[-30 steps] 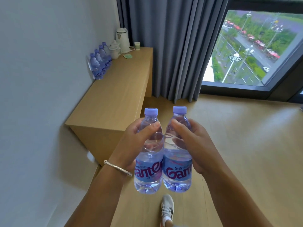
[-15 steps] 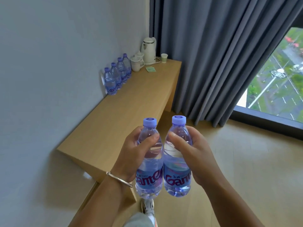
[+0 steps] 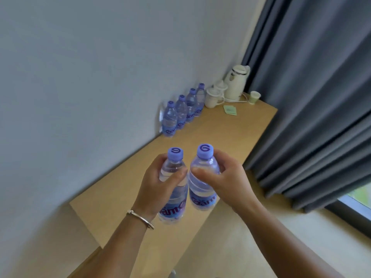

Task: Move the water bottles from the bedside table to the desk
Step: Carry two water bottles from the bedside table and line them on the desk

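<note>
A person holds two water bottles side by side in front of them, one in each grip. The left hand (image 3: 158, 183) is wrapped round the left bottle (image 3: 173, 189); the right hand (image 3: 224, 181) is wrapped round the right bottle (image 3: 202, 187). Both bottles stand nearly upright, caps up, almost touching, above the near end of the wooden surface (image 3: 220, 141). Four more bottles (image 3: 181, 111) stand in a row against the wall, ahead and slightly left, so the left hand is probably nearer that row.

A plain pale grey wall (image 3: 80, 77); heavy grey pleated curtains (image 3: 321, 97) beside a window corner (image 3: 359, 199); a light wooden floor (image 3: 261, 247).
</note>
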